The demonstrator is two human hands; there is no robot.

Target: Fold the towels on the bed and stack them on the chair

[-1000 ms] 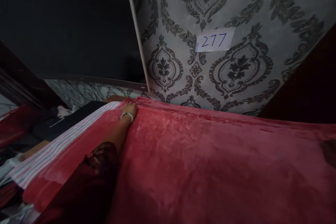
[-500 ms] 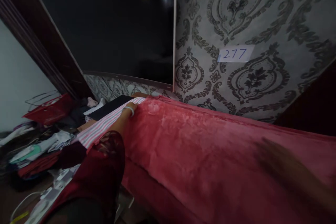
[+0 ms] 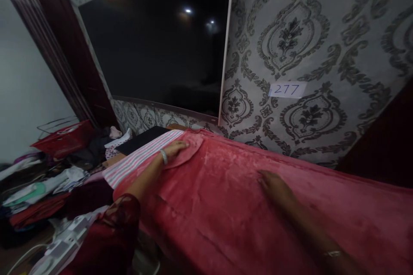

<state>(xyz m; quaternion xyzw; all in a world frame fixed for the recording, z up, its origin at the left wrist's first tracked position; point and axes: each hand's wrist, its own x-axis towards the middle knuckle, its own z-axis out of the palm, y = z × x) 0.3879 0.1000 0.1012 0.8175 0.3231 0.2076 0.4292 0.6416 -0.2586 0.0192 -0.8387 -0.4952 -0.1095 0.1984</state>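
Note:
A red plush blanket (image 3: 232,197) covers the long surface before me, with wrinkles across its middle. At its far left end, my left hand (image 3: 176,148) is closed on the blanket's edge, where a flap of it is folded over. Beside that hand a pink, grey and white striped cloth (image 3: 138,161) shows from under the blanket. My right hand (image 3: 276,187) rests on the blanket nearer the middle, its fingers stretched out to the left and palm down.
A dark television (image 3: 161,47) hangs on the patterned wall, with a paper (image 3: 288,89) marked 277 to its right. Piled clothes (image 3: 41,189), a red bag (image 3: 64,137) and a white power strip (image 3: 66,240) lie to the left. A black flat object (image 3: 142,139) sits behind the striped cloth.
My right hand has moved left across the blanket, toward its middle. At my left hand, the blanket's edge now folds over in a flap. The view has tilted up slightly.

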